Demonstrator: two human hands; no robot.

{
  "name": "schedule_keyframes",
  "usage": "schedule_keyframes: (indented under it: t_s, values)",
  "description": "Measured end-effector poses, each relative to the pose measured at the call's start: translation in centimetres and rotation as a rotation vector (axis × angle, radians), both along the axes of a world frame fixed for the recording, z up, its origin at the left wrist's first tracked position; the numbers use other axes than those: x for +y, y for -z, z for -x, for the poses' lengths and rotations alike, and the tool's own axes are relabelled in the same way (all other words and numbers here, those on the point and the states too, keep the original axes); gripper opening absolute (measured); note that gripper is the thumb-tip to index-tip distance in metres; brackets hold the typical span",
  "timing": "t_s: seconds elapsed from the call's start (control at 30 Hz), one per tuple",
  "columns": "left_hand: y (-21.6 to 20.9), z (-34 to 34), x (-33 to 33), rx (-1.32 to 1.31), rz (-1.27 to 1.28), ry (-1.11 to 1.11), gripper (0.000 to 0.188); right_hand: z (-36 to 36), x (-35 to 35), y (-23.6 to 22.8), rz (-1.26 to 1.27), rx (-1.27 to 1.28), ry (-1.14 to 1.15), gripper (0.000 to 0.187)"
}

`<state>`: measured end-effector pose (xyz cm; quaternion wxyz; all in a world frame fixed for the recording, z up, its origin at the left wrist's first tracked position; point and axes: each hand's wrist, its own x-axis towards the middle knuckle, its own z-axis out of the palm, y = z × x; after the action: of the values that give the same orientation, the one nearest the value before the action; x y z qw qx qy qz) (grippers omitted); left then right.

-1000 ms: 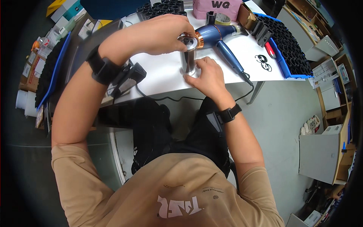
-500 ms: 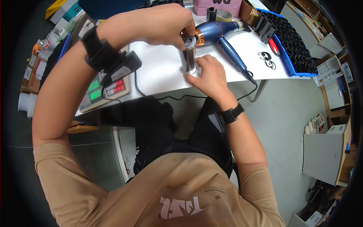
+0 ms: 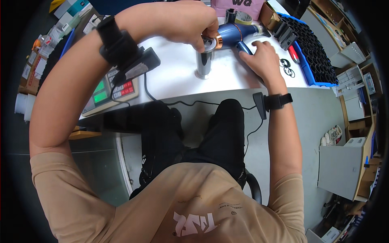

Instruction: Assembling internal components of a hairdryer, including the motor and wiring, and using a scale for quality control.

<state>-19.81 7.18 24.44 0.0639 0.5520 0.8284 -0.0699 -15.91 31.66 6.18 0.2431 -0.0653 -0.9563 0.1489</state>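
Observation:
A shiny metal cylinder point(image 3: 204, 63) with a flanged base stands upright on the white table. My left hand point(image 3: 184, 25) reaches over from above, its fingers and thumb closed at the cylinder's top rim; anything small under the fingertips is hidden. A blue hair dryer point(image 3: 233, 34) lies just right of the cylinder, its copper-coloured nozzle end against or very near the rim. Over the dryer's handle point(image 3: 244, 47) is my right hand point(image 3: 265, 60), fingers apart and thumb at the handle. The hand covers much of the handle, so firm contact is unclear.
Black rings point(image 3: 287, 68) lie on the table to the right, beside a blue tray point(image 3: 311, 73) full of black rings. A digital scale point(image 3: 111, 95) sits left. Behind are a tape roll point(image 3: 244, 17) and a pink bag point(image 3: 243, 6). A cable point(image 3: 190, 104) hangs along the table's front edge.
My right hand has left the lower part of the cylinder and moved right, onto the hair dryer's handle. My left hand stays at the cylinder's top.

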Motion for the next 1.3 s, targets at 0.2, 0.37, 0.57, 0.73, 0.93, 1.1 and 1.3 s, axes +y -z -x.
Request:
schedule_keyframes:
  t_s: [0.2, 0.37, 0.57, 0.73, 0.93, 1.1, 1.3]
  values:
    - [2.5, 0.2, 1.0, 0.087, -0.001, -0.16, 0.036, 2.7, -0.6, 1.6, -0.196, -0.093, 0.058, 0.036]
    - [1.4, -0.7, 1.4, 0.031, 0.042, -0.198, 0.035, 0.0, -0.4, 0.3, -0.277, 0.005, 0.078, 0.038]
    - [1.0, -0.9, 0.8, 0.014, 0.001, -0.173, 0.034, -9.5, 2.0, -4.1, 0.451, 0.495, -0.098, 0.029]
    - [1.0, -0.8, 0.6, 0.001, -0.011, -0.182, 0.034, -16.9, 3.2, -4.6, 1.063, 0.606, -0.187, 0.045]
    - [1.4, -0.3, 0.5, -0.029, -0.019, -0.183, 0.033, -20.6, 4.9, -2.1, 1.201, 0.489, -0.296, 0.046]
    - [2.2, 0.2, 0.7, -0.043, -0.034, -0.19, 0.033, -21.1, 5.2, -1.7, 1.569, 0.302, -0.321, 0.043]
    - [1.5, -0.3, 1.1, -0.021, -0.006, -0.204, 0.034, -20.4, 5.2, -1.4, 1.782, 0.126, -0.214, 0.043]
